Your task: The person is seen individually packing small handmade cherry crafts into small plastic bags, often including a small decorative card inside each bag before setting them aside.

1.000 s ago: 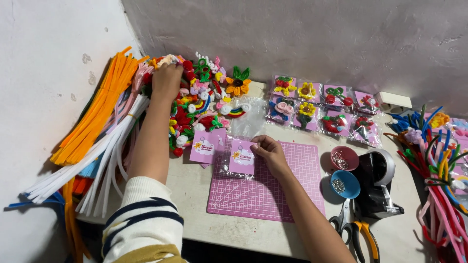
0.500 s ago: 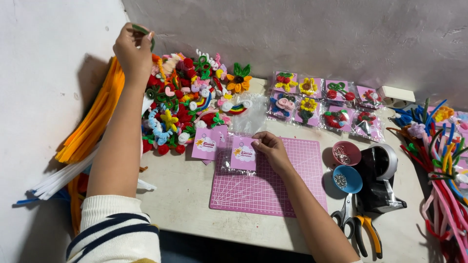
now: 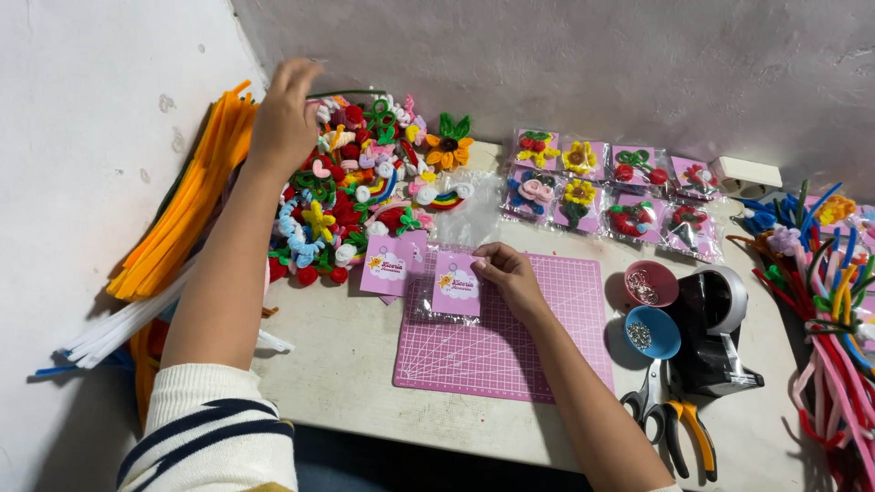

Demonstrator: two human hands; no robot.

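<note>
My left hand [image 3: 284, 117] is stretched out over the far left edge of a heap of small pipe-cleaner flowers and charms [image 3: 360, 196]. Its fingers are curled around a thin dark green stem [image 3: 351, 93] that sticks out to the right. My right hand [image 3: 510, 278] rests on the pink cutting mat [image 3: 510, 360] and pinches the corner of a pink backing card inside a clear bag [image 3: 456, 287]. Two more pink cards [image 3: 390, 264] lie just left of the mat.
Bagged finished charms [image 3: 602, 187] lie in rows at the back. A pink bowl [image 3: 649, 284], blue bowl [image 3: 652, 333], black tape dispenser [image 3: 720, 328] and orange-handled pliers [image 3: 679, 424] sit right of the mat. Pipe-cleaner bundles lie far right [image 3: 829, 301] and left, orange [image 3: 191, 205] and white [image 3: 128, 323].
My left hand picked something out of the heap, lifted it toward the back wall, and now sits lower and further right over the heap. The right hand stayed on the bagged card.
</note>
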